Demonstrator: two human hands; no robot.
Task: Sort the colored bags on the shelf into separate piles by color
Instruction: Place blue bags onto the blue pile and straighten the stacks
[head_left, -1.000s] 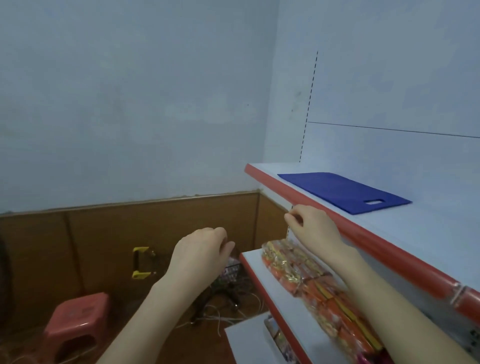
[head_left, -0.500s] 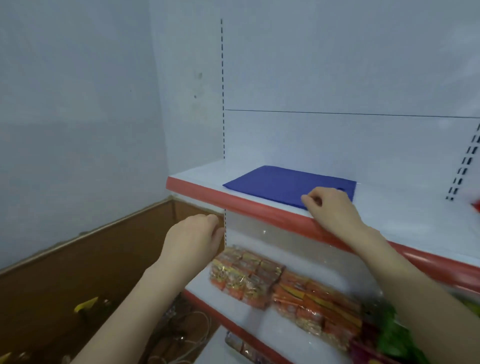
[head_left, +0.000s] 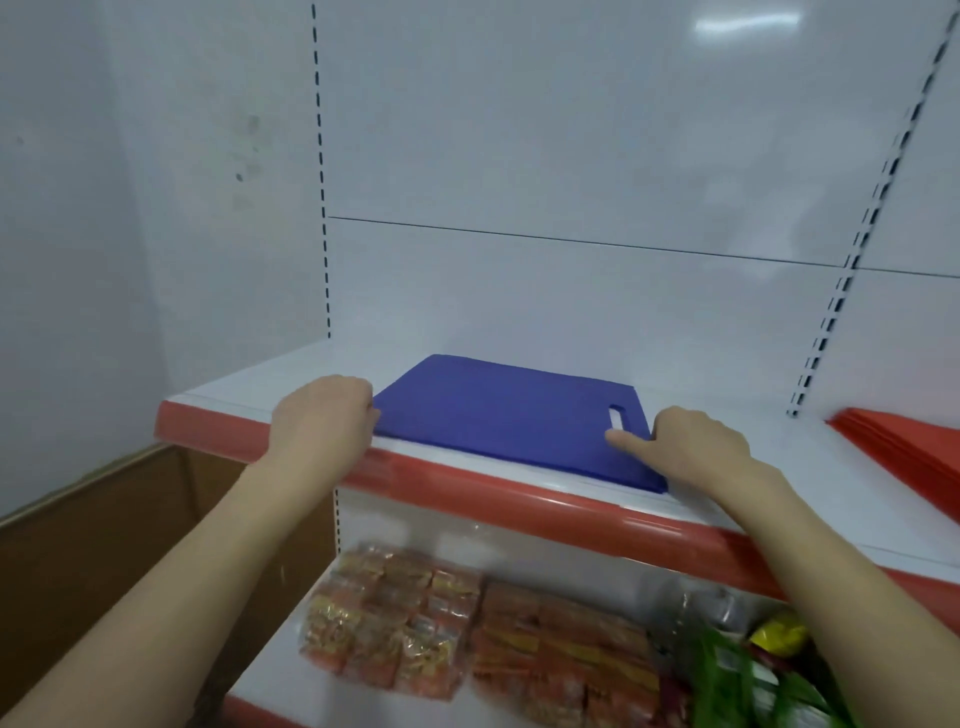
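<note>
A flat blue bag with a cut-out handle lies on the white top shelf, close to its red front edge. My left hand is at the bag's left corner with its fingers curled onto the edge. My right hand is at the bag's right side, below the handle hole. Its thumb lies on top of the bag and its fingers curl at the right edge. A pile of red bags lies on the same shelf at the far right, partly cut off by the frame.
The shelf's red front lip runs under both wrists. On the lower shelf lie orange snack packets and green and yellow packets. A slotted upright stands between the blue bag and the red pile. The white back panel is close behind.
The view has swung right onto the shelf. My left hand rose from below the shelf to the bag's left corner, and my right hand moved from the shelf lip onto the bag's right side.
</note>
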